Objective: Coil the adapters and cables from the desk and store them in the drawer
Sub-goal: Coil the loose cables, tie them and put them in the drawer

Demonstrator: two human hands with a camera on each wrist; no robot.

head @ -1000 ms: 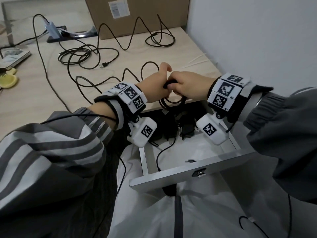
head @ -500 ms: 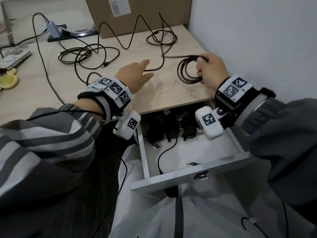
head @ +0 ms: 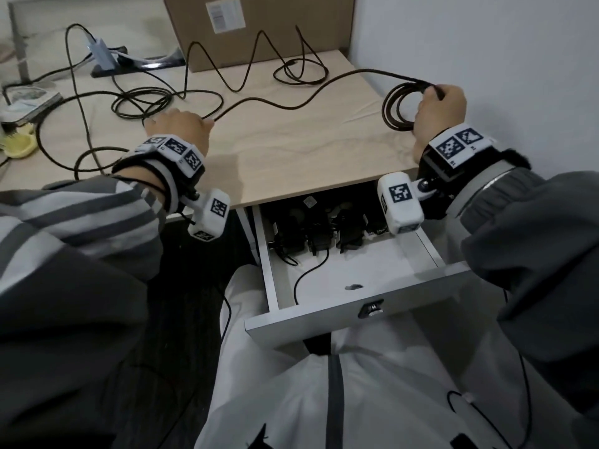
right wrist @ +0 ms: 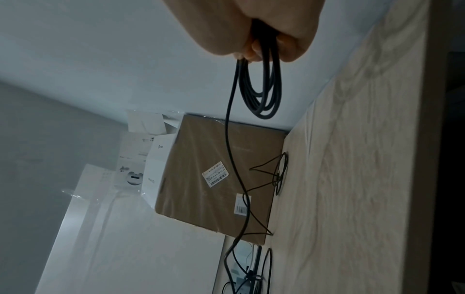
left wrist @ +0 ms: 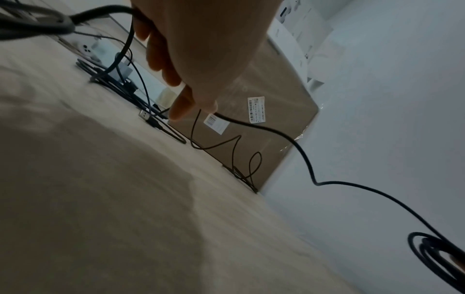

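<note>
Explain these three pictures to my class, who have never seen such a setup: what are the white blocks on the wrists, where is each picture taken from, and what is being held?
No robot here: a person works with bare hands, wearing small cameras and patterned marker bands on both wrists. The wide picture comes from a head camera looking down; the other two look along each hand. The right hand grips a coil of black cable. The same cable runs across the wooden desk to the left hand, which holds its loose stretch. More loose cables and a cardboard box are on the desk. Below, the open drawer already holds black adapters.
</note>
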